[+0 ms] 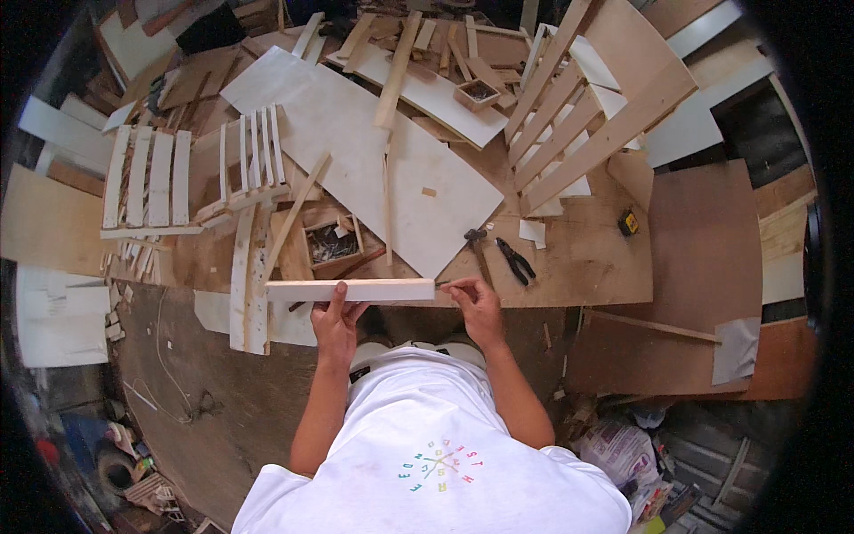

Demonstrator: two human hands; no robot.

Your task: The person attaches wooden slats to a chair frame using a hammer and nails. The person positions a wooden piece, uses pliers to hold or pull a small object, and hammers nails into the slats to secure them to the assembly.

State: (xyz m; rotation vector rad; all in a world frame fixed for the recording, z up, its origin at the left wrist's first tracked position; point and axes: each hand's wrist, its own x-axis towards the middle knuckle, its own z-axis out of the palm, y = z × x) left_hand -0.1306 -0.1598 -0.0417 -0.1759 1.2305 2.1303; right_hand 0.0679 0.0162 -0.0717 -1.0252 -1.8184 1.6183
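A white-faced wooden batten (391, 290) lies level across the table's near edge. My left hand (334, 326) is closed round its left part, thumb on top. At the batten's right end my right hand (480, 311) pinches a small thin nail (444, 285) close to the end face; whether its tip touches the wood is too small to tell. Just beyond the right hand lie a hammer (478, 246) and black pliers (514, 263). A wooden box of nails (336, 240) stands beyond the left hand.
A large white board (356, 160) covers the middle of the worktable (587, 267). Slatted frames stand at the left (147, 178) and right (569, 133). A tape measure (628, 222) sits near the right edge, and a second small box (477, 93) lies farther back among offcuts.
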